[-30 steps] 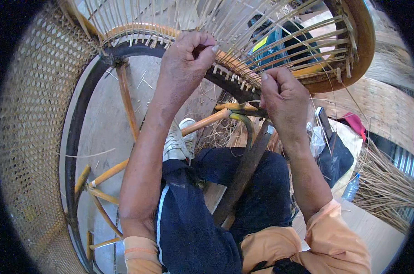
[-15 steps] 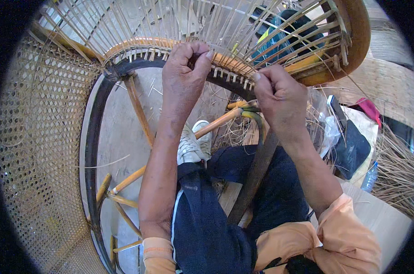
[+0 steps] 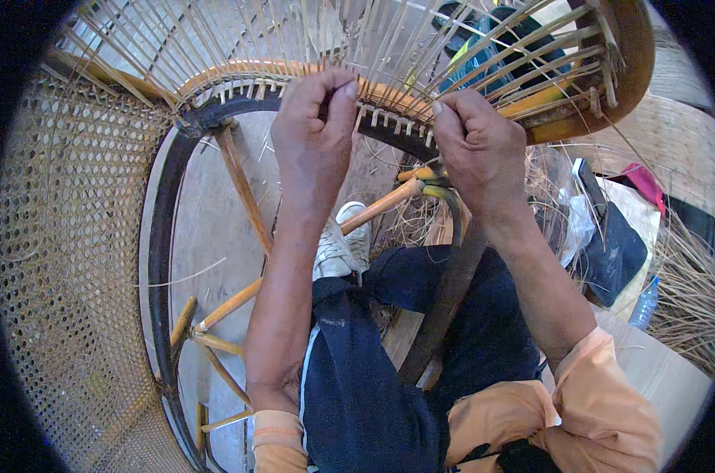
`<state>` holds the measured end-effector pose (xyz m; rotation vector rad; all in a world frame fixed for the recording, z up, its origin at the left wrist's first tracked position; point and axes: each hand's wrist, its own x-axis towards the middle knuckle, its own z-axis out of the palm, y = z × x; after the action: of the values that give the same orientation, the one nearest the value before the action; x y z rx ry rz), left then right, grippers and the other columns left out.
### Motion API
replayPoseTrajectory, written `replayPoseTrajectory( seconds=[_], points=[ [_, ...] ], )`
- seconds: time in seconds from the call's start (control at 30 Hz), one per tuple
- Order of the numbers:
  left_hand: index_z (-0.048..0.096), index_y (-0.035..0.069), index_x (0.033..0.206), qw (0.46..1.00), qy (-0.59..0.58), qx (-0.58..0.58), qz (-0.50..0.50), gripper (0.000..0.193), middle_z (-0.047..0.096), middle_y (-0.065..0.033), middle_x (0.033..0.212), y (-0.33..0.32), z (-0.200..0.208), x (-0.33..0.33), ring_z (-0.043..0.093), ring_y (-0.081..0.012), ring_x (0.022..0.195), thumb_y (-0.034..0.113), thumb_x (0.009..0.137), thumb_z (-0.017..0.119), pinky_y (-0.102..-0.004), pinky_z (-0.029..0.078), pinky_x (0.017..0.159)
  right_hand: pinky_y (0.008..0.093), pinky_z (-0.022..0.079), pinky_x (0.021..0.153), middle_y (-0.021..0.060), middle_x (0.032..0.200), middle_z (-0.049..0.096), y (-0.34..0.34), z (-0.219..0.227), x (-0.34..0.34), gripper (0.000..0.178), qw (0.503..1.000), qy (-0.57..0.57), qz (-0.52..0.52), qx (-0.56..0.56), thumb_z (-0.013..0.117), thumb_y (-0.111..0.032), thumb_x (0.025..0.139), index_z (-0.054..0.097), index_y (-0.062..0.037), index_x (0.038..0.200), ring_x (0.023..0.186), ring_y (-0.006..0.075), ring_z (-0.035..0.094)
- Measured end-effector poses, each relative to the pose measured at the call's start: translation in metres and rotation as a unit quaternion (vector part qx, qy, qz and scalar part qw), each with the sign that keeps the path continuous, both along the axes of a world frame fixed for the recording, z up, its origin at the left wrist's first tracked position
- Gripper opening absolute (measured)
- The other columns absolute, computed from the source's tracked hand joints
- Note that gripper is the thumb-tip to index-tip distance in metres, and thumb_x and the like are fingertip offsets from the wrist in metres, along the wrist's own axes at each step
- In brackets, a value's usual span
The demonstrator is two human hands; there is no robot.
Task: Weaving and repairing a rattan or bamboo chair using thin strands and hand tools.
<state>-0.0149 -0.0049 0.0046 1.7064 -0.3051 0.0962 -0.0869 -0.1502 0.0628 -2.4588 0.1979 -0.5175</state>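
Left hand (image 3: 314, 138): held at the woven edge (image 3: 385, 120), fingers curled in and thumb laid close to the forefinger; whether any pale strand was pinched could not be told.
Right hand (image 3: 483, 134): set farther right on the same edge, folded nearly closed, its thumb tip brought against the feet of the upright strands (image 3: 377, 47); anything gripped was hidden.
Woven edge: found at the top middle, running beneath and between both hands, with short ends left sticking out below (uneven in length, it seemed). Even tension from both sides, and each turn pressed snugly to the last, appeared to be called for.
Orange pole (image 3: 251, 68): curved along the edge; its line could well be used as a guide.
Upright strands: fanned out beyond the hands; gentle bending was judged best, since thin strips might be snapped.
Woven panel (image 3: 73, 260): spread at the left beside the dark hoop (image 3: 160, 229); its regular holes could be taken as a measure for spacing.
Strip bundle (image 3: 688, 303): laid at the far right, beside a clear bottle (image 3: 645, 303).
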Motion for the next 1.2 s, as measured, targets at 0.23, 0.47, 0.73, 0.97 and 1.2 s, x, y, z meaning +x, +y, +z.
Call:
replayPoseTrajectory(
  seconds=[0.23,0.47,0.73,0.97,1.2],
  points=[
    [0.062,0.002,0.092,0.977,-0.161,0.098,0.100,0.010,0.060,-0.0112,0.085,-0.008,0.005,-0.004,0.060,-0.0218,0.075,0.005,0.083,0.062,-0.0312,0.049,0.070,0.0398,0.048,0.055,0.0184,0.065,0.057,-0.002,0.002,-0.001,0.013,1.000,0.023,-0.001,0.010,0.056,-0.014,0.085,0.057,-0.0032,0.079,0.064,0.0339,0.063],
    [0.062,0.003,0.094,0.992,-0.057,0.089,0.063,0.012,0.060,-0.0090,0.084,-0.007,0.007,-0.001,0.059,-0.0171,0.073,0.005,0.082,0.064,-0.0288,0.049,0.068,0.0402,0.048,0.055,0.0183,0.064,0.057,-0.003,0.001,-0.001,0.012,1.000,0.014,0.006,0.012,0.055,-0.012,0.084,0.055,-0.0037,0.076,0.062,0.0340,0.062],
    [0.062,0.002,0.093,0.997,0.036,-0.042,-0.058,0.014,0.059,-0.0018,0.084,0.010,-0.004,0.020,0.055,-0.0077,0.076,0.011,0.083,0.066,-0.0241,0.047,0.069,0.0397,0.048,0.055,0.0187,0.066,0.057,-0.007,-0.001,-0.004,0.011,1.000,0.026,0.002,-0.010,0.056,-0.012,0.083,0.054,-0.0031,0.076,0.063,0.0352,0.061],
    [0.063,0.001,0.096,0.984,-0.132,0.091,0.078,0.015,0.061,-0.0037,0.083,-0.001,0.002,0.002,0.057,-0.0114,0.073,0.012,0.087,0.062,-0.0248,0.047,0.067,0.0377,0.048,0.056,0.0170,0.068,0.059,-0.001,-0.004,0.007,0.016,0.997,-0.006,0.030,-0.068,0.059,-0.018,0.085,0.057,-0.0035,0.079,0.063,0.0332,0.062],
    [0.061,0.004,0.094,0.970,-0.169,0.114,0.130,0.012,0.060,-0.0114,0.088,-0.009,0.003,-0.001,0.059,-0.0261,0.082,0.005,0.083,0.061,-0.0353,0.049,0.070,0.0375,0.049,0.057,0.0144,0.073,0.061,-0.001,0.003,-0.002,0.015,0.995,0.097,0.004,0.035,0.060,-0.020,0.086,0.061,-0.0050,0.086,0.063,0.0298,0.063]
  ],
)
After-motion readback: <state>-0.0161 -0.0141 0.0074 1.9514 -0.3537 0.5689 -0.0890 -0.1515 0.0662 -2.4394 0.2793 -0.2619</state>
